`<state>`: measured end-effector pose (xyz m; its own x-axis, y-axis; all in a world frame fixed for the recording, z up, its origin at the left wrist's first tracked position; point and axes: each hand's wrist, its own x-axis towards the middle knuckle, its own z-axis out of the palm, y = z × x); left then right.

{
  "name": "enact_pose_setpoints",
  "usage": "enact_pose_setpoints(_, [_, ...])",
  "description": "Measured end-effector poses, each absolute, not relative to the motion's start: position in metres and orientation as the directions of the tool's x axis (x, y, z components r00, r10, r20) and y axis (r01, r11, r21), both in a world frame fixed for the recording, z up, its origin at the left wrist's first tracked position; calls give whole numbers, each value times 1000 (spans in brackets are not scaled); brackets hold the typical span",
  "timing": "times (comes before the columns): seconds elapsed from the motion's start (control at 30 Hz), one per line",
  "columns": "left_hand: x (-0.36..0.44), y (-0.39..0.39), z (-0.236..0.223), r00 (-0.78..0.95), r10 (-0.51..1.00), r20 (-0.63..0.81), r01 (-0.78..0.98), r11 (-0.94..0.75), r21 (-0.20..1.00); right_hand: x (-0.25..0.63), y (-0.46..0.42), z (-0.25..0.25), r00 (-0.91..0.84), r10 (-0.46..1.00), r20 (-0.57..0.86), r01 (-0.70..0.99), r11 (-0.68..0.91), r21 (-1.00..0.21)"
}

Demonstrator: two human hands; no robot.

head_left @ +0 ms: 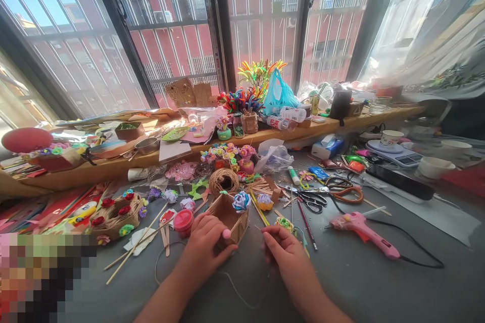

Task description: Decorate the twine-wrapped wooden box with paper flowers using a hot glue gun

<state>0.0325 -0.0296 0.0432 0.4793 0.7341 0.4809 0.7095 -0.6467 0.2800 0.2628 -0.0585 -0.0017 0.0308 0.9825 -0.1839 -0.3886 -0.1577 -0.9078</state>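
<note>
At the left, two crossed wooden skewers (136, 245) lie near a red tub (183, 223), just beside the left hand (206, 242). That hand is clamped on the near wall of an open cardboard box (242, 224), which sits on the grey table between the two hands; a small pink ball (226, 233) shows at its fingers. A steady grip without squeezing seems wise — thin walls probably buckle — and the blue-and-white rose (241, 202) on the far corner is best left unpressed. Right of the box, the right hand (281, 245) has thumb and forefinger pinched together on a thin strand (258, 229); a light, close hold should guide it best. Loose cord (235, 288) loops below, likely to snag. Farther right lies a pink glue gun (364, 232).
</note>
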Motion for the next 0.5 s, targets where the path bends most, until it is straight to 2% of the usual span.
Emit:
enact_pose_setpoints(0.13, [26,-30,44,521,725,451,715,-659,233,262,-58,-6,16,986,-169,-412,-147,-899])
enact_pose_setpoints(0.3, [10,-30,58,541,746,388,729,-646,225,266,-43,-3,-5,988,-153,-359,-144,-922])
enact_pose_setpoints(0.4, [3,-25,70,594,734,329,696,-674,248,266,-29,1,32,990,-138,-338,-119,-933])
enact_pose_setpoints(0.5, [-1,-11,85,564,742,363,665,-668,334,263,-18,2,90,986,-141,-316,-106,-943])
